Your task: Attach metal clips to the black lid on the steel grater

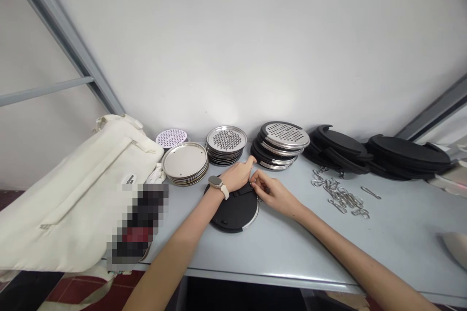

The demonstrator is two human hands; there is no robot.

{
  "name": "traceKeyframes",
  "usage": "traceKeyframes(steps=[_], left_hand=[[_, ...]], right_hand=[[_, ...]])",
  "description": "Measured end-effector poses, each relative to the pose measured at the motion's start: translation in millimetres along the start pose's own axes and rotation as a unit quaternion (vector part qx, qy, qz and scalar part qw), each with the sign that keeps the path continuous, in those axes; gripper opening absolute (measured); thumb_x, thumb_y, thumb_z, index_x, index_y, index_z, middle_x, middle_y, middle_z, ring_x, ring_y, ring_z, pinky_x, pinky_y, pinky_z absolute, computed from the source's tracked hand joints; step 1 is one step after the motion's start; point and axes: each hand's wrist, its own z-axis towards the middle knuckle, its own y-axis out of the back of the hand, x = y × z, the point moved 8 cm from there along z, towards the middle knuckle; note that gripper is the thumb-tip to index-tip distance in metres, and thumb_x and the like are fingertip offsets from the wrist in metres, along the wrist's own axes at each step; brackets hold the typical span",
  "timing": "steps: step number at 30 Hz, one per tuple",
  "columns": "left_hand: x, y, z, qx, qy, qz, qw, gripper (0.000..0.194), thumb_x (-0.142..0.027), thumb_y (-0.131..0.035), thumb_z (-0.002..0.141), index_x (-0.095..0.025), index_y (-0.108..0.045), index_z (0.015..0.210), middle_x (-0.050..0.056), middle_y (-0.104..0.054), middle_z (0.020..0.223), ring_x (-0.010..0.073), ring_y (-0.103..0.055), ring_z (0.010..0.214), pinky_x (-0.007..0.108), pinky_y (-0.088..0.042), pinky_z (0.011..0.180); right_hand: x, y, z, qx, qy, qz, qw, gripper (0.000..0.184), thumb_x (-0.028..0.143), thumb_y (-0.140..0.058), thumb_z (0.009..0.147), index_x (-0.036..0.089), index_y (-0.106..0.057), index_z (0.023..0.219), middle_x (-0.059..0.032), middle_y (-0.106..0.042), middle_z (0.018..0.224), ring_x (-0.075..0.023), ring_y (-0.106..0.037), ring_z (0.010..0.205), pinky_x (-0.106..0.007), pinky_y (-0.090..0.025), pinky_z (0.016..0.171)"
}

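A black round disc with a steel rim lies flat on the pale grey table, between my two hands. My left hand, a pale watch on its wrist, lies across the disc's far edge, its fingers reaching towards a stack of steel grater plates. My right hand pinches at the disc's upper right rim. Its fingertips hide whatever is at that spot. Several linked metal clips lie to the right of my right hand, apart from it.
More stacks of steel plates and plain discs stand along the wall, with black disc stacks at right. A cream cloth bag and a pixelated blurred patch lie at left. The table's front edge runs below.
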Motion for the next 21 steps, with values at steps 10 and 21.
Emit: traceKeyframes(steps=[10, 21], left_hand=[[-1.0, 1.2, -0.2, -0.003, -0.006, -0.014, 1.0, 0.03, -0.021, -0.026, 0.097, -0.013, -0.04, 0.122, 0.005, -0.061, 0.067, 0.0205, -0.062, 0.064, 0.029, -0.046, 0.063], [-0.5, -1.1, -0.4, 0.01, -0.002, 0.001, 1.0, 0.028, -0.019, -0.028, 0.095, -0.015, -0.04, 0.12, 0.004, -0.062, 0.07, 0.0178, -0.062, 0.066, 0.026, -0.046, 0.065]], right_hand=[[0.0, -2.7, -2.4, 0.035, -0.002, 0.018, 0.999, 0.013, 0.022, -0.047, 0.084, 0.022, -0.042, 0.095, 0.0074, -0.041, 0.063, -0.0105, -0.039, 0.055, -0.023, -0.034, 0.054], [2.2, -1.2, -3.7, 0.04, -0.008, 0.015, 0.999, 0.011, 0.024, -0.048, 0.084, 0.022, -0.041, 0.091, 0.0075, -0.041, 0.063, -0.0105, -0.038, 0.055, -0.023, -0.033, 0.053]])
